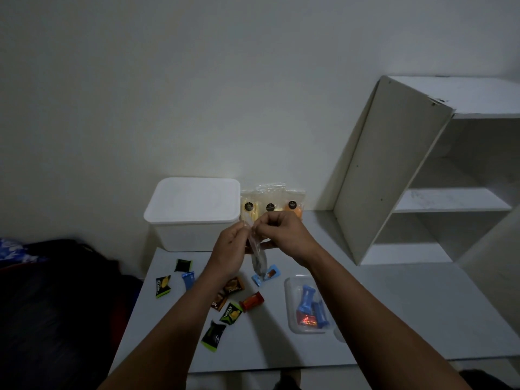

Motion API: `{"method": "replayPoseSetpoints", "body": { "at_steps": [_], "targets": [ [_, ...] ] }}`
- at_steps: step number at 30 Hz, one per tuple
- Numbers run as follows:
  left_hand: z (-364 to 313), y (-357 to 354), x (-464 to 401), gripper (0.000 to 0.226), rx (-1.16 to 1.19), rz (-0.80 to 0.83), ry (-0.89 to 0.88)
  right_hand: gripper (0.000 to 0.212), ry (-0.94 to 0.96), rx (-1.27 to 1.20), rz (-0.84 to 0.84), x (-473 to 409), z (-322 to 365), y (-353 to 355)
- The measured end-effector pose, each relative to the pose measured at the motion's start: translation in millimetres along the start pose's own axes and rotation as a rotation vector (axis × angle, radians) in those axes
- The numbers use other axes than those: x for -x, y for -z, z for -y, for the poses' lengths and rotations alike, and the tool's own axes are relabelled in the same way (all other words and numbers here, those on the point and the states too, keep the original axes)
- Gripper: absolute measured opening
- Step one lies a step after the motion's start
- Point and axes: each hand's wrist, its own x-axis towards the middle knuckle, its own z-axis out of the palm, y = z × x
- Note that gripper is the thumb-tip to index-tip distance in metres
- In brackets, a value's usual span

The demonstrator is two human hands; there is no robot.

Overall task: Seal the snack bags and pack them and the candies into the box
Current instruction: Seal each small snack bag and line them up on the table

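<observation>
The fingers (237, 230) of the left hand (229, 250) are curled and pinch one side of the top of a clear snack bag (257, 256). The fingers of the right hand (284, 235) are curled too, and they pinch the other side of the same top edge. The bag hangs down between the two hands, above the white table (394, 305). Something dark is inside it, but it is too dim to tell what.

The person looks to be closing the bag's top strip. To do it well, both sides of the strip should line up first. Then the fingers should press hard and slide along from one end to the other, so no gap is left. Holding the bag upright should keep the food from spilling.

The white box (194, 212) sits at the back of the table, near the wall, with its lid on. Three more snack bags (271, 204) lean on the wall just beside it. Small wrapped candies (232, 287) lie spread on the table under the arms. A clear tray (292, 305) on the right holds a few more candies. A white shelf (422, 178) stands further right.

The lid will likely have to come off before packing.
</observation>
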Motion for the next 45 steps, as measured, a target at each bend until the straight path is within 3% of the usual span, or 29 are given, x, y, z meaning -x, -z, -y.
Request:
{"method": "replayPoseSetpoints", "body": {
  "at_steps": [5,10,13,22,29,36,45],
  "targets": [
    [0.7,5.7,0.3,0.041,-0.126,0.040,-0.061,0.011,-0.037,-0.069,-0.062,0.9,-3.5,-1.5],
    [-0.6,9.7,-2.1,0.032,-0.318,0.075,-0.145,0.020,-0.041,-0.086,-0.095,0.5,-3.7,-2.0],
    [0.4,9.8,-1.6,0.032,-0.376,0.094,-0.171,0.015,-0.034,-0.067,-0.103,-2.0,-4.9,1.6],
    [-2.4,12.4,-5.8,0.030,-0.317,-0.040,-0.165,0.012,-0.011,-0.015,0.027,-0.4,-2.3,-1.2],
    [-6.4,7.7,-2.5,0.033,-0.433,0.076,-0.265,0.016,0.001,0.019,-0.109,-4.5,-5.0,-1.4],
    [-2.6,13.5,-9.0,0.030,-0.430,0.053,-0.216,0.023,0.000,-0.019,-0.101,-0.7,-1.2,0.6],
    [-4.1,17.7,-10.1,0.029,-0.442,0.119,-0.180,0.015,0.048,0.089,-0.119,-3.5,-4.0,4.4]
  ]
}}
